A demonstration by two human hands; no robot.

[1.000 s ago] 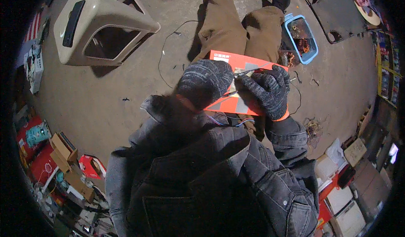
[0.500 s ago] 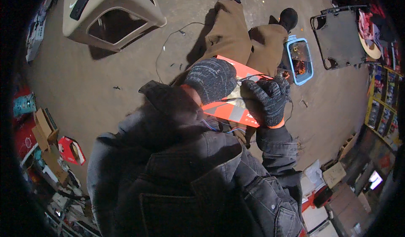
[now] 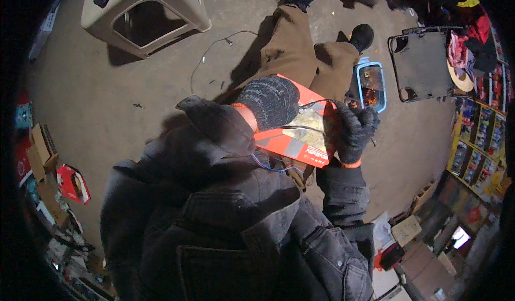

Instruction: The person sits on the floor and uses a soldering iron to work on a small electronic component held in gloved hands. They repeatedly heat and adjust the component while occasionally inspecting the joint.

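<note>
An orange-red and grey printed flat piece, a card or thin box [image 3: 294,148], lies across my lap with a pale yellowish patch in its middle. My left hand [image 3: 268,101], in a dark grey knit glove, rests curled over its left part. Its fingertips are hidden beneath the hand, where thin black cable [image 3: 307,128] comes out. At the right edge my right hand [image 3: 355,133], gloved the same, has its fingers bent together on the cable's other end. Two strands of the cable span the gap between the hands. Blue and red thin wires [image 3: 268,166] hang below the card.
Beyond my right knee stands a blue-rimmed plastic basket [image 3: 383,84] with small copper-coloured pieces. A beige plastic stool [image 3: 155,41] is at far left, a black folding chair [image 3: 424,65] at far right. A loose cable [image 3: 209,54] lies on the floor. Cardboard boxes [image 3: 43,151] line the left.
My right hand has moved right, off the card's middle to its edge, uncovering more of the pale patch and cable. My left hand stays over the card. The whole view has shifted slightly.
</note>
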